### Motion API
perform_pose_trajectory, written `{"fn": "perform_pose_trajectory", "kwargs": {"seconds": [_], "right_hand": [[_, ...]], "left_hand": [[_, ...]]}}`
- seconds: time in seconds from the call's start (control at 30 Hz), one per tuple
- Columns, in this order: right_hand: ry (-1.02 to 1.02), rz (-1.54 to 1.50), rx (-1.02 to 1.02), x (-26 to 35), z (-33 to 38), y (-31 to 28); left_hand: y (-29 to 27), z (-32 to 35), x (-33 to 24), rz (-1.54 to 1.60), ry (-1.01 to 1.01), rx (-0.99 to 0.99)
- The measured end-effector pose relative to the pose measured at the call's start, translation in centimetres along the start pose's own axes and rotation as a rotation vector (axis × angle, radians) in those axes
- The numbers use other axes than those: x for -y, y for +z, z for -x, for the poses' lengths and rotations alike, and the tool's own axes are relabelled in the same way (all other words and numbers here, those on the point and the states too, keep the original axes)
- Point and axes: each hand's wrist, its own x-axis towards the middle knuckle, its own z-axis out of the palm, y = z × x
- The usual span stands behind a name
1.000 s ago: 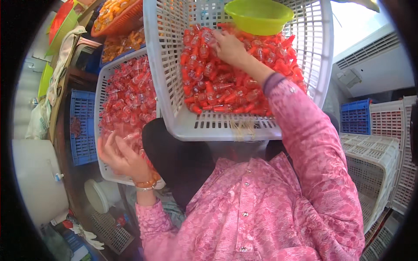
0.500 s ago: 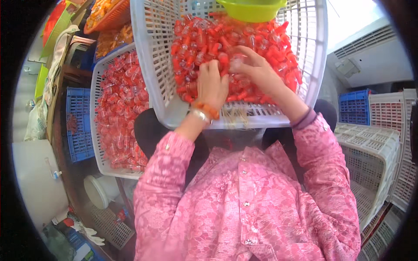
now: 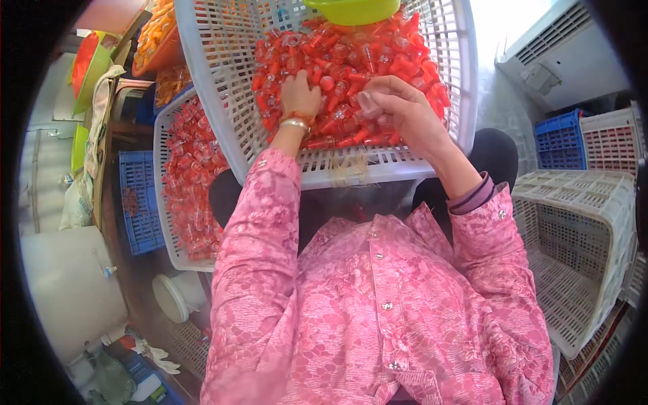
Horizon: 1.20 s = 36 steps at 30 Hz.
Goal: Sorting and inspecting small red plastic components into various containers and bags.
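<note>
A white slatted plastic basket (image 3: 223, 101) rests across my knees, filled with small plastic pieces (image 3: 337, 61), bright red with clear parts. My left hand (image 3: 300, 98) reaches down onto the pile on the left; its fingers are slightly apart, their tips partly lost among the pieces. Over the right part of the pile, my right hand (image 3: 408, 111) is closed around a small clear cup-like piece (image 3: 369, 106), pinched between thumb and fingers. Whether more pieces sit in its palm is hidden. A lime-green bowl (image 3: 354, 10) stands at the basket's far side.
To the left is another white basket (image 3: 165, 196) of similar red pieces, beside a blue crate (image 3: 142, 236). A white bucket (image 3: 172, 297) lies below it. An orange basket (image 3: 158, 54) holds orange pieces. On the right are a white crate (image 3: 574, 182) and a blue crate (image 3: 559, 145).
My left hand has moved left and away from the right hand across the pile. The right hand now shows the clear piece plainly in its pinch. The whole view has shifted slightly.
</note>
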Motion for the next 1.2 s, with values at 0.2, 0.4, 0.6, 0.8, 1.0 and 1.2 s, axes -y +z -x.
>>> {"fn": "perform_pose_trajectory", "kwargs": {"seconds": [0.2, 0.4, 0.6, 0.8, 1.0, 1.2], "right_hand": [[-0.14, 0.257, -0.025, 0.2, 0.3, 1.0], [-0.206, 0.275, 0.101, -1.8, 0.6, 2.2], [0.005, 0.301, 0.284, -1.7, 3.3, 3.4], [0.19, 0.35, 0.382, 1.1, 5.9, 3.9], [0.091, 0.567, 0.418, 0.1, 6.4, 4.7], [0.237, 0.603, 0.423, 4.2, 7.1, 6.5]], "left_hand": [[-5.4, 3.1, 0.3, 1.178, -0.413, 0.019], [-6.6, 9.1, -2.0, 0.975, -0.258, 0.167], [-9.7, 12.1, -6.2, 0.856, -0.141, 0.008], [-12.1, 14.4, -7.4, 0.685, 0.271, -0.141], [-13.1, 16.2, -8.5, 0.703, 0.114, -0.098], [-14.2, 15.9, -6.9, 0.637, 0.309, -0.212]]}}
